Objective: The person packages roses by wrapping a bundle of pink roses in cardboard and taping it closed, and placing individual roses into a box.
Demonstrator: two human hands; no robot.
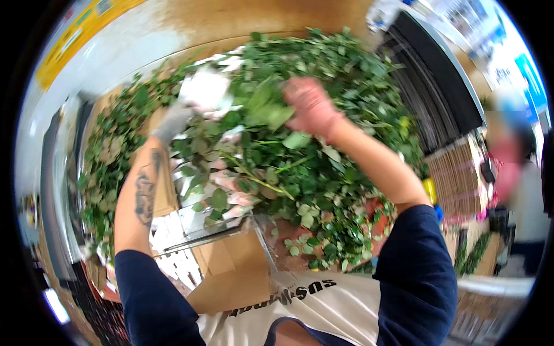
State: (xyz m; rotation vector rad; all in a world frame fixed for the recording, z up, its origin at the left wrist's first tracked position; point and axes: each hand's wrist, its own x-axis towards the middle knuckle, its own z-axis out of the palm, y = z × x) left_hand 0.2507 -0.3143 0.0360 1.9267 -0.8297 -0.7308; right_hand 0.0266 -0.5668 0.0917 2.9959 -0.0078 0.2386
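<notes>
A heap of cut leafy stems [359, 82], apparently roses, spreads before me. My left hand [173, 121], in a grey glove, is at the edge of a bright white bundle [205, 91]; blur hides whether its fingers grip it. My right hand [311, 106], in a pink glove, is curled around blurred green foliage [268, 106] above the heap. Pale pink and white blooms [229, 177] lie among leaves between my forearms. Closer to my body, a clear-sided holder [194, 235] stands beside a brown cardboard piece [236, 268].
Dark stacked sheets [424, 82] stand at the right, with a stack of brown cardboard [454, 181] below them. A wooden board [268, 17] rises behind the heap. Grey panels [56, 186] line the left. A blurred person [508, 160] is at the far right.
</notes>
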